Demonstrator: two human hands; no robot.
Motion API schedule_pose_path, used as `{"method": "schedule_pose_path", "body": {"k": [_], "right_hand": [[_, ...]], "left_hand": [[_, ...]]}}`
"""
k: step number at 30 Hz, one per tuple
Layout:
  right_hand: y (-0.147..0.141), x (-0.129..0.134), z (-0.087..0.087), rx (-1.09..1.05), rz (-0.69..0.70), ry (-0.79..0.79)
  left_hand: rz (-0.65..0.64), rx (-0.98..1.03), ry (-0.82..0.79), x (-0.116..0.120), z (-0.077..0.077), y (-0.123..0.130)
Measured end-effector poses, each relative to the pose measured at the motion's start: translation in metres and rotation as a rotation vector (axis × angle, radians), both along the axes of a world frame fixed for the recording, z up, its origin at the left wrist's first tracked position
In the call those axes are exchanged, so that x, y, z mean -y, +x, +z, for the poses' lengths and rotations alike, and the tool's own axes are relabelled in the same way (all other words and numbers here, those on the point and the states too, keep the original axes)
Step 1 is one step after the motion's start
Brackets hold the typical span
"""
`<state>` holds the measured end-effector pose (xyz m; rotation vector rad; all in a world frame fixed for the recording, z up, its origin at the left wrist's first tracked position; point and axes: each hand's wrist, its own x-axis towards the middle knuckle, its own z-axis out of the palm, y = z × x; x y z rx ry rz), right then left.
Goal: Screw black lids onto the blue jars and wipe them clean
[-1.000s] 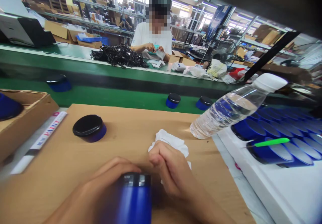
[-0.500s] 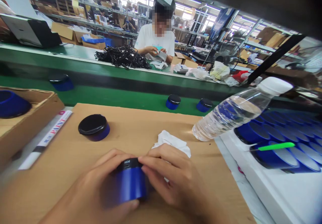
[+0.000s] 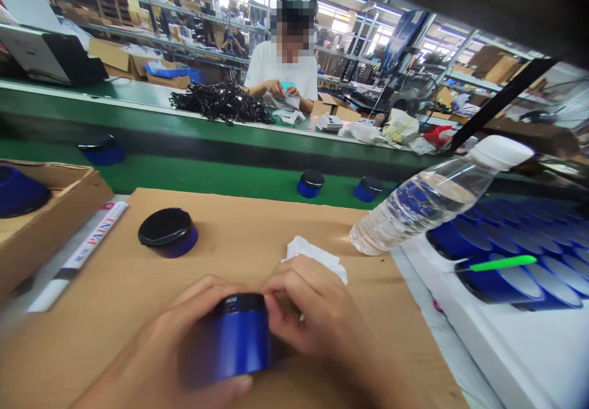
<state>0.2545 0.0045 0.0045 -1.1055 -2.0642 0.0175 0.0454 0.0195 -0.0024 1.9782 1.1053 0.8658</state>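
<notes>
My left hand (image 3: 170, 341) is wrapped round a blue cylindrical device (image 3: 243, 343) with a glossy black cap; "DC5V" is printed on the cap's side. It is held above the brown cardboard (image 3: 221, 268). At the cap's right edge, the fingertips of my right hand (image 3: 313, 311) are pinched together, and what they hold, if anything, is hidden. Just behind that hand lies a crumpled white tissue (image 3: 322, 258), partly covered by it. Another blue device with a black top (image 3: 168, 232) stands on the cardboard, further back to the left.
A water bottle (image 3: 414, 206) stands at right. Beside it, a white foam tray (image 3: 515, 347) holds rows of blue cups and a green-handled tool (image 3: 504, 263). At left are a paint marker (image 3: 85, 249) and a cardboard box (image 3: 69, 213). Several devices sit on the green belt (image 3: 221, 179); a co-worker (image 3: 283, 72) sits across.
My right fingertips have drawn back from the cap's front to its right edge and curled tighter. The held device has turned slightly, and the devices on the belt appear a little further left.
</notes>
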Motion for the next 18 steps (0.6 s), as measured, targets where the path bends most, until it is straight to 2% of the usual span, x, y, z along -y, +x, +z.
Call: {"method": "schedule_pose_path", "body": {"k": [6,9,13,15,18], "right_hand": [[0.005,0.0,0.016,-0.611,0.173,-0.72],[0.006,-0.001,0.02,-0.857,0.273,-0.978],[0.007,-0.004,0.016,-1.02,0.4,-1.052],[0.008,-0.005,0.015,-1.016,0.375,-1.069],[0.008,-0.006,0.016,-0.929,0.263,-1.056]], "left_hand": [[-0.022,0.004,-0.017,-0.001,0.002,0.0],[-0.063,-0.008,0.017,-0.001,0.001,-0.001],[-0.008,-0.011,-0.065,0.001,0.006,0.0],[-0.007,-0.008,-0.086,0.002,0.008,0.002],[0.01,-0.023,-0.095,0.003,0.008,0.003]]}}
